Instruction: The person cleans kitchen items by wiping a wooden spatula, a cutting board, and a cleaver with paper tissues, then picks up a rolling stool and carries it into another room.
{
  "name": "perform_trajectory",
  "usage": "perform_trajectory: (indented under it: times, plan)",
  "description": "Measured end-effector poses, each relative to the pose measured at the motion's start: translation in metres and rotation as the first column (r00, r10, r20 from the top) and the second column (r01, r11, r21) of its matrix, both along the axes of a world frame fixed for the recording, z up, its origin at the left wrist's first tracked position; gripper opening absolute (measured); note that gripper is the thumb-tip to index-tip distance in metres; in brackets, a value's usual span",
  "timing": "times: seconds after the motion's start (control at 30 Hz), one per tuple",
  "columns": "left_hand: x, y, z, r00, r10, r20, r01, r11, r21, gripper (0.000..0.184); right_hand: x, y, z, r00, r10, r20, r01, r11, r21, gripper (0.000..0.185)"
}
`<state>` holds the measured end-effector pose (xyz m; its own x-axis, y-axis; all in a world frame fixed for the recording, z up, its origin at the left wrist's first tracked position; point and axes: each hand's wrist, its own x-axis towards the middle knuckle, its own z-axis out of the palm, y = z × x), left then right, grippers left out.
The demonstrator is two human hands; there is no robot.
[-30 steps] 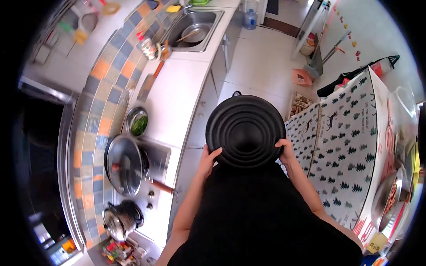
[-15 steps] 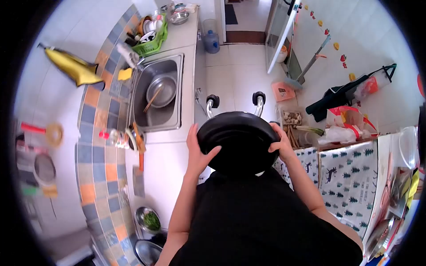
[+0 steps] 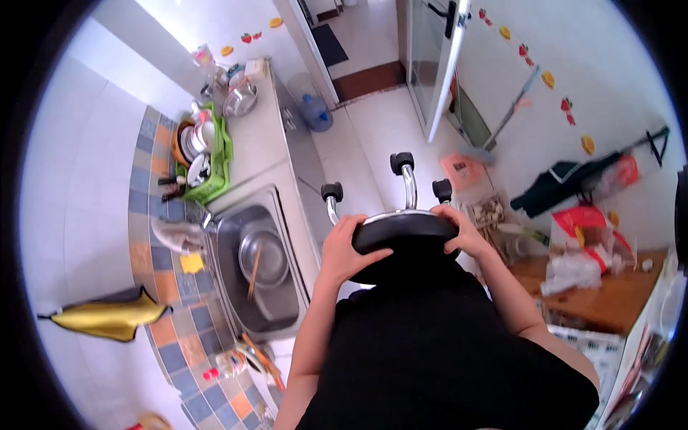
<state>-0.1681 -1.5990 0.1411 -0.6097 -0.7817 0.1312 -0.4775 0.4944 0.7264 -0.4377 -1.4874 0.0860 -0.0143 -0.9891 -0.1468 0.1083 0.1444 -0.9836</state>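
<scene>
A rolling stool [image 3: 407, 231] with a round black seat is held against the front of my body. Its chrome legs [image 3: 410, 190] point away from me and end in black casters [image 3: 402, 163]. My left hand [image 3: 345, 252] grips the seat's left side, thumb lying over the edge. On the opposite side, my right hand [image 3: 462, 233] has its fingers wrapped round the rim. The seat is tilted, and its near part blends into my black shirt.
At left, a sink [image 3: 251, 315] holds a metal bowl [image 3: 264, 259] with chopsticks. A green dish rack [image 3: 228, 154] stands beyond it on the counter. Ahead are a water jug [image 3: 314, 113] and an open door [image 3: 433, 79]; bags [image 3: 577, 269] lie on a wooden surface at right.
My view has swung and moved forward, toward the doorway. The stool has tipped so its seat looks narrower, and a third caster now shows. Both hands keep their grip.
</scene>
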Motion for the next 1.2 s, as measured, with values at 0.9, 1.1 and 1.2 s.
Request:
perform_trajectory:
  times: [0.9, 1.1, 1.2]
  plan:
    - [-0.264, -0.638, -0.003, 0.999, 0.005, -0.051, -0.002, 0.998, 0.057, 0.065, -0.296, -0.602, 0.088, 0.421, -0.509, -0.751, 0.451, 0.836, -0.314, 0.049]
    - [-0.348, -0.753, 0.002, 0.991, -0.127, 0.032, 0.126, 0.992, 0.031, 0.067, -0.345, -0.635, 0.082, 0.006, -0.509, -0.861, 0.728, 0.593, -0.345, 0.031]
    - [-0.392, -0.8, -0.013, 0.976, -0.216, 0.024, 0.216, 0.976, -0.003, 0.067, -0.373, -0.642, 0.065, 0.074, -0.296, -0.952, 0.942, 0.335, -0.032, 0.035]
